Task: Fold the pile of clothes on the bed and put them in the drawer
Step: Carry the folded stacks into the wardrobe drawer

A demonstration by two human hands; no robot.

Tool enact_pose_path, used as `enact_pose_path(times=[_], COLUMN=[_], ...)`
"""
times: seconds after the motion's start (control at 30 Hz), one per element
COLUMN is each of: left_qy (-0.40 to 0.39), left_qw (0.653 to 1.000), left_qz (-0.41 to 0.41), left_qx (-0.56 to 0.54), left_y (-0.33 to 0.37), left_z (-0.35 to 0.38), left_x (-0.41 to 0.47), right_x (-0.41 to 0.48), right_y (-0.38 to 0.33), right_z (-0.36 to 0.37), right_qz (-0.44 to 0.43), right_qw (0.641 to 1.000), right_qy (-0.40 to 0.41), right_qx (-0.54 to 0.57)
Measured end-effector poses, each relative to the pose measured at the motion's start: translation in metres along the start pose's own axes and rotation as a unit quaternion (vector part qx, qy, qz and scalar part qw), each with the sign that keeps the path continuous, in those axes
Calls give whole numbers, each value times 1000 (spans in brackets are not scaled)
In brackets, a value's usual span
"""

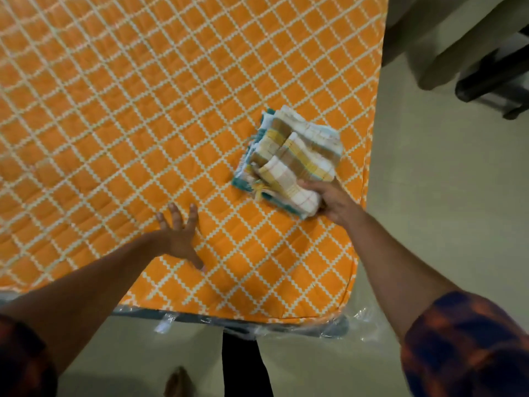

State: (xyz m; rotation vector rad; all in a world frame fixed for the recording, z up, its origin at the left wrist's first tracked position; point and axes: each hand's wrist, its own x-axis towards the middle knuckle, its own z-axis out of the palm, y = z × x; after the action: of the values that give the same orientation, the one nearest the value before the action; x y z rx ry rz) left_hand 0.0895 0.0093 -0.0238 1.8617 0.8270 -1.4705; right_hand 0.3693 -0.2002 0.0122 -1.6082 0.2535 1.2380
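A stack of folded checked cloths (pixel 292 156), white, yellow, brown and teal, lies on the orange diamond-patterned bed (pixel 143 110) near its right edge. My right hand (pixel 332 200) grips the near corner of the stack, thumb on top and fingers underneath. My left hand (pixel 180 236) rests flat on the bed to the left of the stack, fingers spread and straight, holding nothing.
The bed's near edge (pixel 229 313) is wrapped in clear plastic. Pale floor (pixel 429 181) lies to the right and in front. A grey piece of furniture (pixel 446 32) and a dark object (pixel 498 78) stand at the upper right. My foot (pixel 179 382) shows at the bottom.
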Motion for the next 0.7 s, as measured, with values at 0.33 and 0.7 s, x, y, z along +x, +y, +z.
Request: enact_pose_path(times=[0.33,0.7], left_qy=[151,66], left_qw=[665,560], left_qz=[4,116], left_qx=[-731,-818], left_y=[-103,-237], left_z=[59,188], left_x=[-87,-215], right_x=[-98,-238], right_y=[173,184], right_z=[168,298], right_qz=[48,-26], right_qw=[997,958], right_qy=[-60,-245], right_qx=[14,-144])
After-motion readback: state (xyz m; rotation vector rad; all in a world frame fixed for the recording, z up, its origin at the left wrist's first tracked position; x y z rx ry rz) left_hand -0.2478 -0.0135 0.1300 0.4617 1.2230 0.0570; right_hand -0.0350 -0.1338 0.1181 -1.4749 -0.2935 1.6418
